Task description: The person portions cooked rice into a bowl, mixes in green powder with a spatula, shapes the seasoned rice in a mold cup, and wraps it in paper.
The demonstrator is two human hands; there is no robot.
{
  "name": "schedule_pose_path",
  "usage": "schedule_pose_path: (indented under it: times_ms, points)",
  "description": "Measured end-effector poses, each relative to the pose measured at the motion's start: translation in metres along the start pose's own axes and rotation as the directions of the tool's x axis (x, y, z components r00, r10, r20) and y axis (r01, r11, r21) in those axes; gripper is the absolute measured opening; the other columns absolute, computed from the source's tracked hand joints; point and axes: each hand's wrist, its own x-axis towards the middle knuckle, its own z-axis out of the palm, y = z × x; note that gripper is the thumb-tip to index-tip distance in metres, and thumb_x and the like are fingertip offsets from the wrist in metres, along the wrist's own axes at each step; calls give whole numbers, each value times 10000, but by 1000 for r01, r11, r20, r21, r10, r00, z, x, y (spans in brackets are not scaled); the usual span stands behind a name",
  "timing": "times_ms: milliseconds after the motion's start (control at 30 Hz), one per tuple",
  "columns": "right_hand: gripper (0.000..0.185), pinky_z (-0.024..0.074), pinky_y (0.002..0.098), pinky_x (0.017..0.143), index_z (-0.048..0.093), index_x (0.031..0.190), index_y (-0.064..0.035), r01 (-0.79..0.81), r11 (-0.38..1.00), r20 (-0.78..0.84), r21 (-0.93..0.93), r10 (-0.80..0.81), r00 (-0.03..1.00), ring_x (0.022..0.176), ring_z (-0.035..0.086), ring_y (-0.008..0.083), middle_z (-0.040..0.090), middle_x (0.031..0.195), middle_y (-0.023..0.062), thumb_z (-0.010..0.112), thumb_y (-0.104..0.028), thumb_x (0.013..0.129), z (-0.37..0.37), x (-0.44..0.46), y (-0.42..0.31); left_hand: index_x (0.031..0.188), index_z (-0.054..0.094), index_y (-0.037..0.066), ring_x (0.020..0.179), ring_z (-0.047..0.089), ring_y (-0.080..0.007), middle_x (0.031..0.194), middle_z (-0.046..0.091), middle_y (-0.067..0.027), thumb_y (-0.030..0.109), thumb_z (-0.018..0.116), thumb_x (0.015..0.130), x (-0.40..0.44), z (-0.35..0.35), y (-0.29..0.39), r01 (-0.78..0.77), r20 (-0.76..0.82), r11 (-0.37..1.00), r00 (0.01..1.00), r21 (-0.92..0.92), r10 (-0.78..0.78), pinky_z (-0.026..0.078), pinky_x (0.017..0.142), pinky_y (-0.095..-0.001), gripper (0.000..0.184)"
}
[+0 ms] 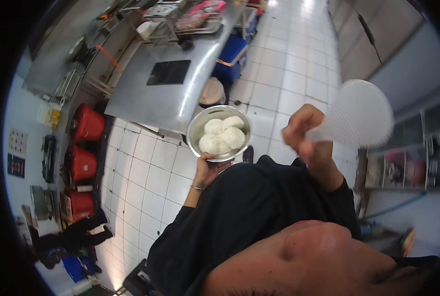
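A round metal bowl (193,129) holds several white rounded mounds (223,135), which look like rice. My left hand (208,170) is closed on the bowl's near rim, its thumb over the edge and the other fingers partly hidden beneath. To the right and higher up, my right hand (309,130) grips the handle of a white textured paddle (360,114), with its broad flat blade pointing right. Bowl and paddle are apart.
A steel table (146,106) with a dark flat panel (168,72) lies beyond the bowl. Below it are a lidded tub (212,92) and a blue cooler (231,57). Red bins (88,123) line the left. Another person in dark clothes (74,237) is at lower left. Shelves (410,170) stand right.
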Motion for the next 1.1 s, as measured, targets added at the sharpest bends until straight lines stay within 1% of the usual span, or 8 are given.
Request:
schedule_pose_path:
  times_ms: [67,200,333,500,700,867,933,1100]
  points:
    - [241,284,202,445,645,989,-21,-353,923,-338,-155,286,897,485,368,16,453,597,-66,641,-256,935,-72,45,58,1393,319,-100,1089,613,-422,1284,527,-300,234,472,788,49,52,26,-84,-131,996,988,17,86,522,957,-470,707]
    - [190,277,240,420,674,1001,-33,-845,531,-738,-73,541,403,463,365,46,432,574,-53,611,-202,942,-264,39,215,1402,332,-55,1072,628,-393,1285,539,-272,235,471,796,189,91,89,-6,-102,999,995,45,11,516,959,-473,686]
    - [208,302,244,428,666,1013,-43,-945,265,-792,192,610,10,476,385,59,443,589,-36,599,-229,949,-430,-18,279,1433,307,-21,1079,629,-396,1335,506,-262,216,474,785,327,162,155,34,19,996,999,85,-35,512,956,-476,710]
    - [229,333,248,439,655,1028,-56,-883,198,-762,426,604,-233,492,410,76,456,608,-16,585,-263,957,-580,-1,312,1454,284,-14,1141,591,-425,1330,512,-277,215,484,788,516,248,225,26,31,998,999,55,-28,486,1004,-492,733]
    - [255,371,254,452,642,1047,-72,-814,403,-757,418,651,-66,512,440,95,473,631,9,568,-303,967,-742,172,360,1414,332,-56,1167,585,-399,1327,515,-281,191,456,836,692,342,301,-13,-73,995,997,-101,5,511,974,-453,641]
    - [277,402,258,462,632,1062,-85,-675,678,-640,292,663,389,528,465,112,487,650,30,553,-336,976,-821,413,417,1378,384,-76,1031,670,-336,1247,579,-286,220,402,877,807,351,368,-25,-54,992,998,-121,18,569,869,-413,582]
    - [277,360,241,465,590,1093,-99,-719,661,-633,215,655,413,507,417,91,459,637,-10,504,-349,1009,-826,525,439,1369,397,-80,976,693,-309,1224,594,-293,232,380,886,850,350,401,-7,34,986,999,-166,13,587,825,-391,575]
    - [345,319,229,450,648,1042,-62,-773,625,-510,-108,633,583,483,382,65,415,601,-39,535,-384,992,-848,676,529,1350,453,-42,988,696,-247,1250,619,-211,262,357,907,955,356,478,-127,-103,992,987,-9,125,591,755,-335,547]
